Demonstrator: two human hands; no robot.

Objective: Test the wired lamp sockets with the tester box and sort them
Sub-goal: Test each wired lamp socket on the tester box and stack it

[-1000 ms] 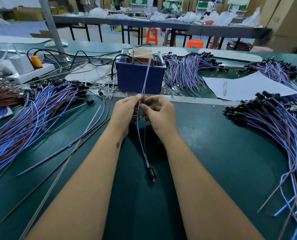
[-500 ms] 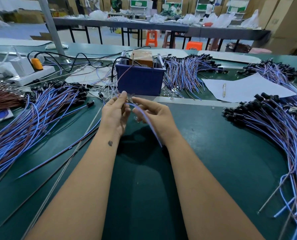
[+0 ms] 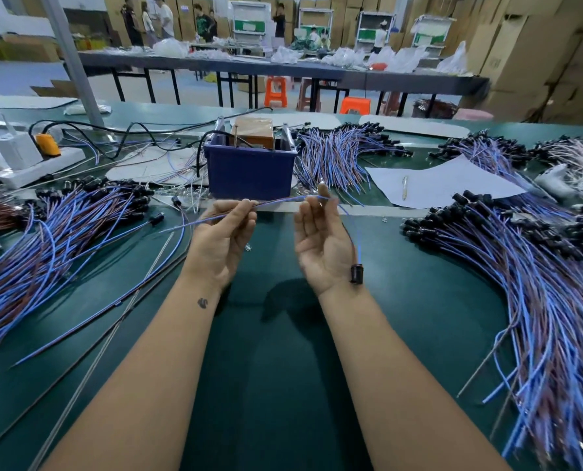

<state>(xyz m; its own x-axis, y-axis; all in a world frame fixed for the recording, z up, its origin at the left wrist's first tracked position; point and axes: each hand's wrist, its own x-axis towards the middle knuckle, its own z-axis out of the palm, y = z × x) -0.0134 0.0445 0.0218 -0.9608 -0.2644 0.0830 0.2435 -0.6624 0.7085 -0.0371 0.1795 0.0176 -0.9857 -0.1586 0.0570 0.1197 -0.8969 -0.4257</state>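
- One wired lamp socket (image 3: pixel 355 274) is in hand: its paired wires (image 3: pixel 276 201) stretch level between both hands in front of the tester box, and the black socket end hangs beside the right wrist, above the surface.
- Left hand (image 3: pixel 223 237): palm up, thumb and fingertips pinch the wires; the free wire ends stick out to its left.
- Right hand (image 3: pixel 320 240): palm up, the wires pass over its raised fingertips; whether this grip pinches them or only carries them I cannot tell.
- One tester box (image 3: pixel 251 168): a blue bin with a brown block inside and two metal clips at its rim, standing just beyond the hands.
- Socket heaps: one on the left (image 3: pixel 62 226), one on the right (image 3: pixel 535 266), one behind the box on the right (image 3: pixel 337 154); further heaps lie at the far right, count unclear.
- One white power strip (image 3: pixel 35 166) with an orange plug; one sheet of paper (image 3: pixel 436 181) carrying one pen (image 3: pixel 404 186).
- The surface (image 3: pixel 276 351) is dark green matting.
- The room: a long dark table (image 3: pixel 283 68) with plastic bags, three orange stools beneath it, stacked cartons along the walls, several people standing far back.
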